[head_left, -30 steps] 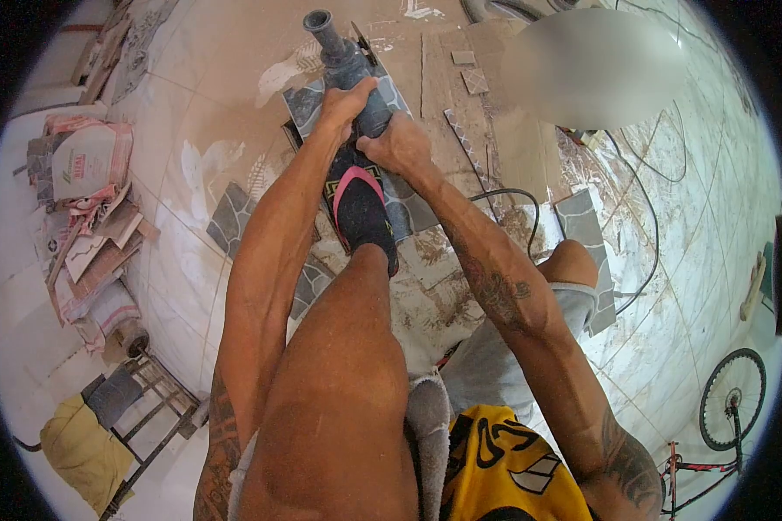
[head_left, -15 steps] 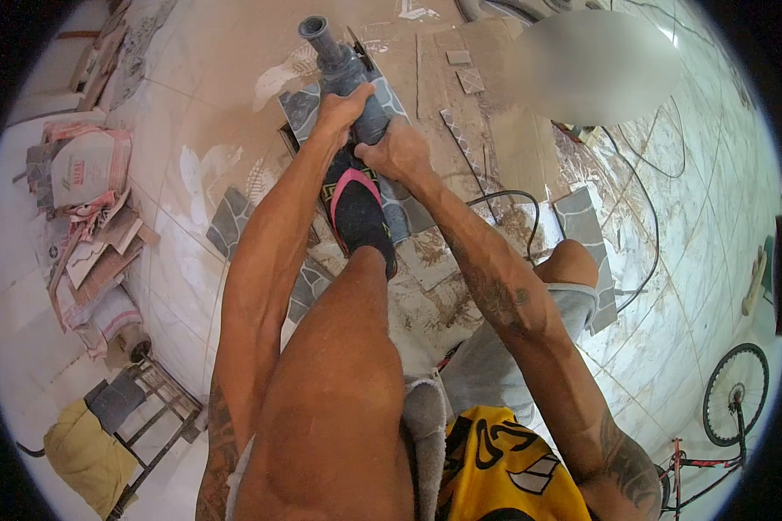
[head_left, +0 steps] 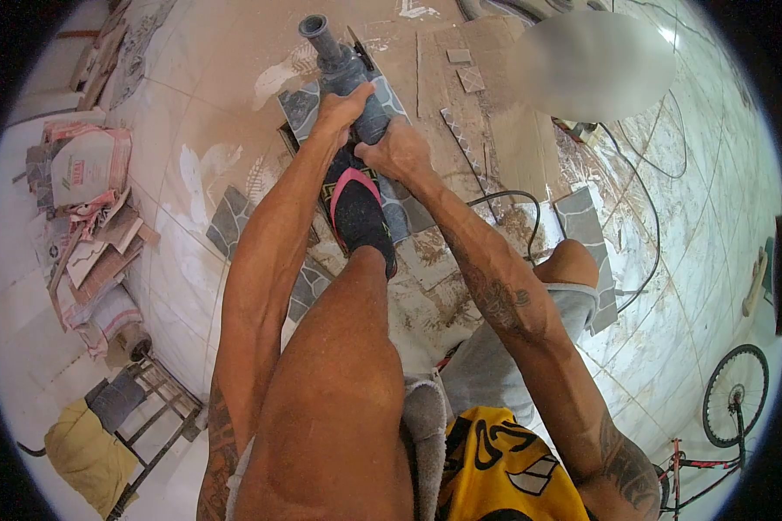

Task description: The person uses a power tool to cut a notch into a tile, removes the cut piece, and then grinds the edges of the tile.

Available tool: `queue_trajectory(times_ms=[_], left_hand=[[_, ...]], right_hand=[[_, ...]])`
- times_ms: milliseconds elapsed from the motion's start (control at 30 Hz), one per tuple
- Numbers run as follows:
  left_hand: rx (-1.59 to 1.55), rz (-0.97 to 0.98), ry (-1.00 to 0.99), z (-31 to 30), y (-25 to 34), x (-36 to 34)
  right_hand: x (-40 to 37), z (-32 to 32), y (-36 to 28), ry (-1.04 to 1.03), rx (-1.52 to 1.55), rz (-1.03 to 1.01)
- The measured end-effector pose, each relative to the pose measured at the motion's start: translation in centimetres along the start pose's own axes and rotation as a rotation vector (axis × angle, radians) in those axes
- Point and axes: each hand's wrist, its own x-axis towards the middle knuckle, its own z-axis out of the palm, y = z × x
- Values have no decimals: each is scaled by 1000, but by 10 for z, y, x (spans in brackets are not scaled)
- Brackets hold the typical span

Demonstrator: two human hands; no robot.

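Both my hands grip a dusty grey handheld tile saw [head_left: 346, 74], with a round open spout at its far end and a thin disc on its right side. Fingers of my left hand [head_left: 346, 111] are wrapped around its body from the left. My right hand [head_left: 397, 154] is closed on its near end. Beneath the saw lies a grey stone-patterned tile [head_left: 301, 111]. My foot, in a black sock and flip-flop [head_left: 356, 208], rests on that tile just behind the saw. The disc's contact with the tile is hard to make out.
A black cable [head_left: 517, 193] loops to the right of my hands. More patterned tiles [head_left: 588, 252] and cardboard [head_left: 517, 143] lie on the dusty floor. Bags [head_left: 91, 169] and broken tile pieces [head_left: 104, 252] are piled at left. A bicycle wheel [head_left: 736, 395] shows at lower right.
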Motion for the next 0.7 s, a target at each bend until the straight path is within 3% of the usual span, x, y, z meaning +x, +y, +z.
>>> queue_trajectory(times_ms=[700], left_hand=[[37,-6,8,3,-5,-13]], right_hand=[[-10,7,6,34,-9,-11]])
